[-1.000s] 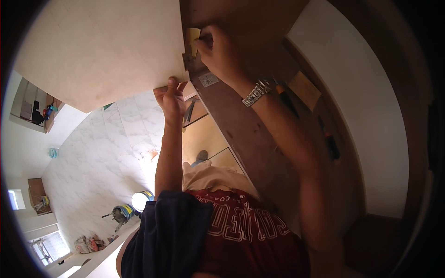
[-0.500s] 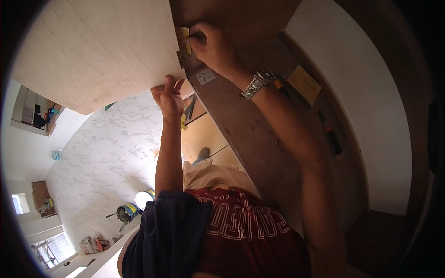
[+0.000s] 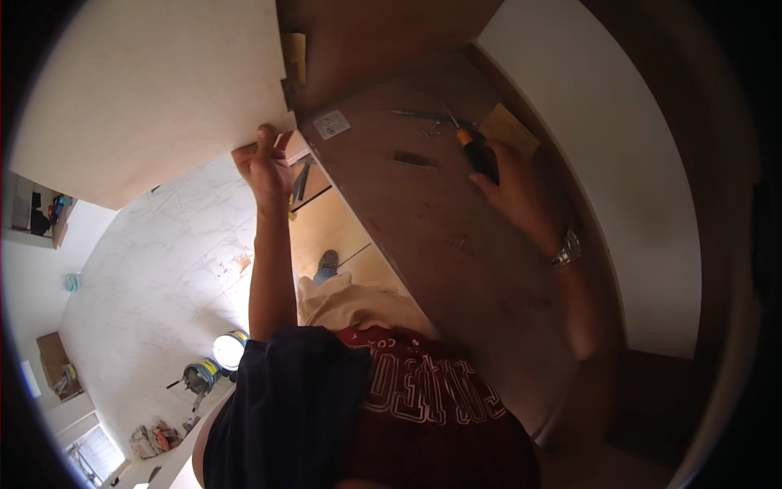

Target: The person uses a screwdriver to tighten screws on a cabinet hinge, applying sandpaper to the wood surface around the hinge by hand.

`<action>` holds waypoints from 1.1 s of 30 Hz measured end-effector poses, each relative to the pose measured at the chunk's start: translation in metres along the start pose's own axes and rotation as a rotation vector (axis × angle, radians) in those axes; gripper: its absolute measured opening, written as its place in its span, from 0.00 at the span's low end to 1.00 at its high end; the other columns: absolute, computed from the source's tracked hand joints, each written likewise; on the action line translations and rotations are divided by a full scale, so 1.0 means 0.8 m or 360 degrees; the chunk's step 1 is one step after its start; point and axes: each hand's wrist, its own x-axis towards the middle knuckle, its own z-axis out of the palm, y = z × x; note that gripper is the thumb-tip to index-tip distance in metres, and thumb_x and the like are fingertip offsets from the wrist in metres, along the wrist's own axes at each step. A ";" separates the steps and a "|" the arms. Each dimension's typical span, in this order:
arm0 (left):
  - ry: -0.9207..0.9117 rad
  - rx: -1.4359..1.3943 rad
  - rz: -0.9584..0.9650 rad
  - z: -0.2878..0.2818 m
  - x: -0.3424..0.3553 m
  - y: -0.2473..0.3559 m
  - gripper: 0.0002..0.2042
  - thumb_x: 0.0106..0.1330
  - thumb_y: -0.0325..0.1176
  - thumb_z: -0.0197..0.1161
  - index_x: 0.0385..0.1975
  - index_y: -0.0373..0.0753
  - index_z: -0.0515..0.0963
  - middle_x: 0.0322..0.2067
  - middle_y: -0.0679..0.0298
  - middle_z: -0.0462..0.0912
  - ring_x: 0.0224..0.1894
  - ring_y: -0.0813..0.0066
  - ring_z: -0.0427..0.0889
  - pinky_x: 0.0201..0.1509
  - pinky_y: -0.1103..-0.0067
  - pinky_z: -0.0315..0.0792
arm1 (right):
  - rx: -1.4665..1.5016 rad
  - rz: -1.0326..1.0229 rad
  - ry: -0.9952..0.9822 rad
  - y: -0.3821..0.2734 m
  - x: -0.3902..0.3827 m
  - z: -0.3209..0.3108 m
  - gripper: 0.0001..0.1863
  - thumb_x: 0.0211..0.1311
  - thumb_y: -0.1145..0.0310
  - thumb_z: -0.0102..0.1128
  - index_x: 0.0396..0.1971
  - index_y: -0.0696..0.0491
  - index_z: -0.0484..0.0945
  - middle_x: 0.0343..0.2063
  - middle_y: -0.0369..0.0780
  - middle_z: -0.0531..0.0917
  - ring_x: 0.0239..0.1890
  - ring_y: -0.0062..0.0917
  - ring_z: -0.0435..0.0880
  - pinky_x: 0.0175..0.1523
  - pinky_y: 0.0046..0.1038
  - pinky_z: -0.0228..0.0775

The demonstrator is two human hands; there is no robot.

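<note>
A white marble floor (image 3: 155, 269) is filling the left of the frame. A small window (image 3: 96, 453) is glowing at the lower left. A white wall (image 3: 619, 163) is running down the right.

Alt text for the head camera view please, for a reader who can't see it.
Seen from above, a person's left hand grips the lower edge of a large pale panel, while the right hand reaches for an orange-and-black handled screwdriver lying on a brown wooden surface. Screws and a sandpaper-like yellow pad lie nearby; a white marble-look floor shows below.
</note>
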 end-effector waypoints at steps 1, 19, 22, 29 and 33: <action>-0.0021 0.0016 -0.0003 0.001 -0.002 0.002 0.13 0.74 0.25 0.59 0.56 0.34 0.74 0.47 0.57 0.84 0.50 0.65 0.85 0.58 0.54 0.80 | -0.0020 0.0083 -0.0012 -0.004 -0.001 0.008 0.25 0.64 0.64 0.67 0.57 0.60 0.73 0.47 0.54 0.82 0.50 0.48 0.83 0.53 0.43 0.75; 0.0008 -0.0002 -0.0056 -0.002 -0.004 0.009 0.21 0.72 0.24 0.62 0.62 0.38 0.65 0.57 0.55 0.79 0.55 0.59 0.83 0.56 0.59 0.82 | 0.0886 0.0128 -0.0235 -0.185 -0.010 0.057 0.27 0.75 0.70 0.51 0.72 0.52 0.64 0.49 0.51 0.78 0.50 0.47 0.79 0.56 0.42 0.72; -0.0005 0.0033 -0.0053 -0.006 -0.004 0.007 0.20 0.74 0.24 0.58 0.64 0.39 0.65 0.55 0.55 0.80 0.56 0.60 0.84 0.57 0.57 0.81 | 0.0915 -0.0010 -0.0017 -0.183 -0.007 0.075 0.28 0.74 0.71 0.51 0.72 0.51 0.64 0.37 0.50 0.79 0.38 0.46 0.80 0.48 0.44 0.72; 0.0032 0.0055 -0.0082 -0.007 -0.002 0.008 0.20 0.74 0.23 0.57 0.63 0.38 0.65 0.55 0.53 0.79 0.55 0.59 0.84 0.58 0.58 0.82 | 0.0919 0.0024 -0.0162 -0.184 0.005 0.080 0.26 0.75 0.72 0.50 0.70 0.57 0.65 0.60 0.54 0.78 0.61 0.48 0.79 0.62 0.40 0.72; 0.0027 0.0019 -0.0078 -0.005 -0.002 0.008 0.19 0.73 0.22 0.57 0.62 0.37 0.64 0.55 0.53 0.79 0.55 0.56 0.84 0.57 0.58 0.83 | 0.0887 -0.0043 -0.0130 -0.186 0.008 0.081 0.26 0.75 0.73 0.50 0.70 0.58 0.65 0.60 0.54 0.78 0.61 0.48 0.79 0.63 0.40 0.71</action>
